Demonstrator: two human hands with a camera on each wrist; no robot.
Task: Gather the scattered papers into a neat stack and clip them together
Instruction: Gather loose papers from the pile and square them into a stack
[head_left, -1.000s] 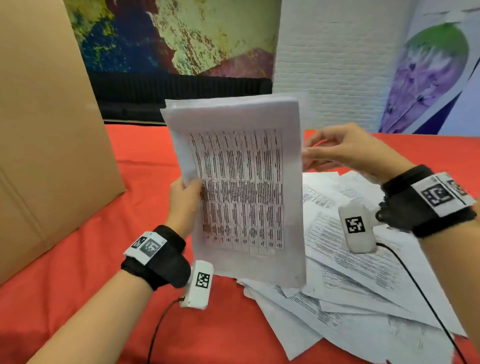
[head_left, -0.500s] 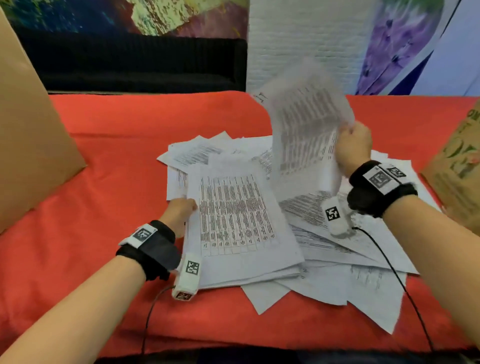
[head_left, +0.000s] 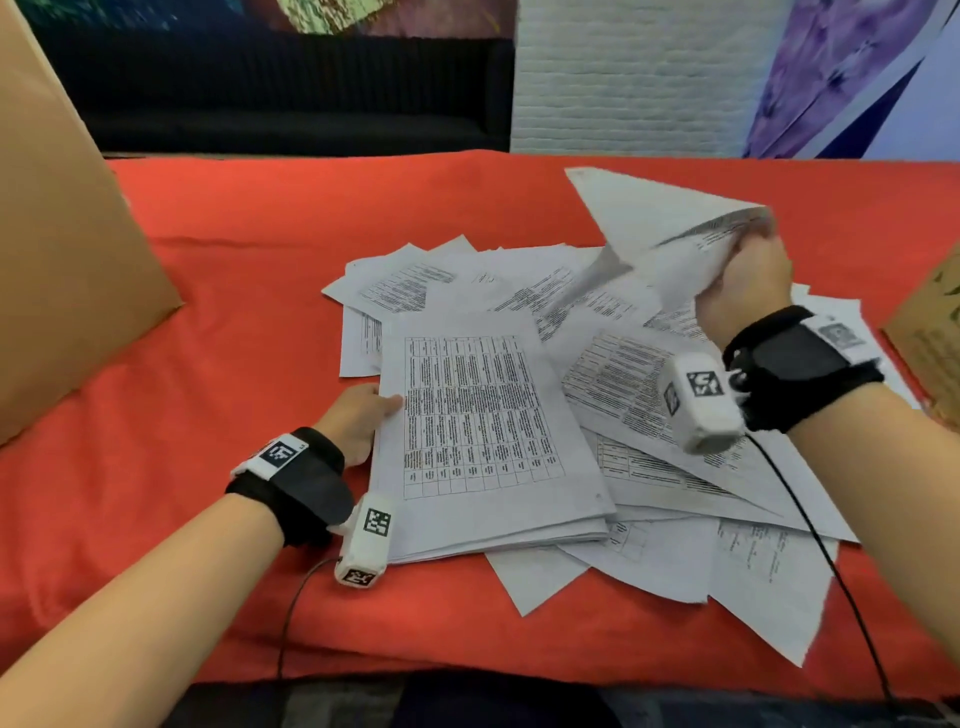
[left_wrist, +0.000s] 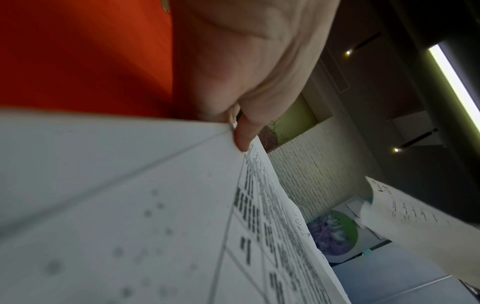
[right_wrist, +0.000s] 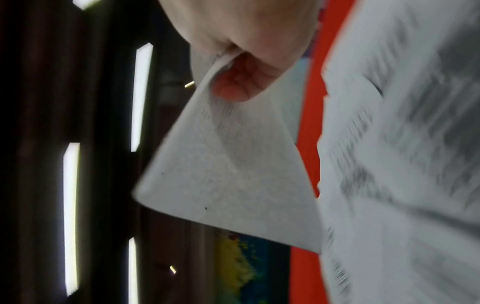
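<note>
A squared stack of printed papers (head_left: 483, 431) lies on the red table (head_left: 234, 291), over a loose spread of scattered sheets (head_left: 675, 545). My left hand (head_left: 358, 415) grips the stack's left edge, thumb on top; the left wrist view shows the thumb (left_wrist: 244, 135) on the stack's edge (left_wrist: 130, 205). My right hand (head_left: 743, 291) holds one bent sheet (head_left: 660, 228) lifted above the right part of the spread. In the right wrist view the thumb (right_wrist: 239, 86) pinches that sheet (right_wrist: 228, 164). No clip is in view.
A large cardboard panel (head_left: 57, 249) leans at the table's left. Another cardboard box (head_left: 930, 343) stands at the right edge. Bare red cloth stretches behind and left of the papers. Cables run from both wrist cameras toward the table's near edge.
My left hand lowered the upright stack flat onto the table. My right hand picked a sheet from the spread and has swung it right and lower, bending it.
</note>
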